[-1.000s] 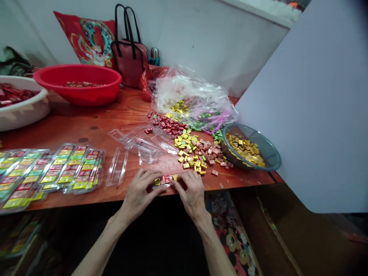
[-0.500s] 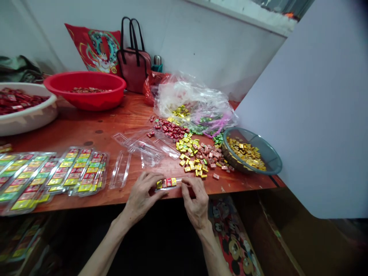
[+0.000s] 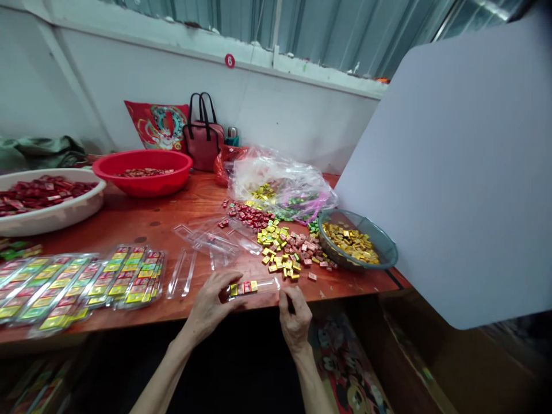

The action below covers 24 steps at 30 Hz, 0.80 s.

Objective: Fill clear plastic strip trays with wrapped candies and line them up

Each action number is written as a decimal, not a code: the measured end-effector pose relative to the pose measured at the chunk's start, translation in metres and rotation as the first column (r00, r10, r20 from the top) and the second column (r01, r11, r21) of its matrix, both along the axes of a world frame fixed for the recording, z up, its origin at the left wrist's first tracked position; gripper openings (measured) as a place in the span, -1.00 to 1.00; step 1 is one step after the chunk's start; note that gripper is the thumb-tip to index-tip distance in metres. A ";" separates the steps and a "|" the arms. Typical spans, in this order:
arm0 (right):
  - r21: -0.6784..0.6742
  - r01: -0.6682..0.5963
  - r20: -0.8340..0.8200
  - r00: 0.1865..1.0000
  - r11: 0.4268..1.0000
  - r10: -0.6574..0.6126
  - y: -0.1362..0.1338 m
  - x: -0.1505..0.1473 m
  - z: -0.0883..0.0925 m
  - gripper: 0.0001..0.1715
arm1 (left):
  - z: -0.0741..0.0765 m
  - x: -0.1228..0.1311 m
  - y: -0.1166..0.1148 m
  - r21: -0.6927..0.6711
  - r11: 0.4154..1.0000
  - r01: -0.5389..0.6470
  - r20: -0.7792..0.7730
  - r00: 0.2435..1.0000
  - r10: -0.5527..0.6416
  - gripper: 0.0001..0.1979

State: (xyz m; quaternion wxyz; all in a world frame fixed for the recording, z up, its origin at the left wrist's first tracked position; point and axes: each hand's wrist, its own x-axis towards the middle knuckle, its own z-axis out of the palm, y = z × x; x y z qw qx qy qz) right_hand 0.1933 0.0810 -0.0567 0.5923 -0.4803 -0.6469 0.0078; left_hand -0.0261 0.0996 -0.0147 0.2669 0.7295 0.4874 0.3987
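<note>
Close to the table's front edge lies a long clear plastic tray [image 3: 268, 286] with a short row of small yellow, pink and red wrapped pieces [image 3: 247, 287] in its left part. My left hand [image 3: 210, 303] is closed around the tray's left end, thumb in front and fingers behind. At the right end, my right hand [image 3: 295, 315] has thumb and forefinger pinched together against the tray's tip; its other fingers are curled in. Behind the tray spread loose yellow pieces [image 3: 284, 265], pinkish-brown pieces [image 3: 304, 247] and red pieces [image 3: 252, 217].
Empty clear trays [image 3: 211, 244] lie left of the loose pieces; filled trays [image 3: 138, 276] sit further left. A grey-green bowl [image 3: 385, 253] of gold pieces stands right, beside a large pale panel [image 3: 452, 190]. A red basin [image 3: 149, 185], white basin [image 3: 81, 208] and plastic bag [image 3: 276, 172] stand behind.
The view has tilted up, showing more wall. My right hand has drawn slightly away from the pieces to the tray's right tip, baring more of the tray; my left hand stays at its left end.
</note>
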 end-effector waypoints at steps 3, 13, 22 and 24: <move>0.012 -0.002 0.012 1.000 1.000 0.002 0.000 0.001 0.000 -0.87 | 0.000 0.000 0.000 -0.024 1.000 -0.001 0.035 0.999 0.002 -0.55; -0.006 -0.005 0.025 1.000 1.000 0.005 -0.002 -0.001 0.005 -0.81 | 0.003 0.001 -0.002 0.005 1.000 -0.011 0.036 0.999 0.011 -0.51; 0.006 -0.027 0.025 0.999 1.000 0.027 -0.002 -0.002 0.007 -0.80 | 0.000 0.002 -0.003 0.015 1.000 0.005 0.019 1.000 -0.005 -0.50; -0.003 -0.029 0.032 0.999 1.000 0.029 -0.002 -0.001 0.006 -0.79 | 0.003 0.002 -0.004 0.018 1.000 0.002 -0.010 1.000 -0.002 -0.50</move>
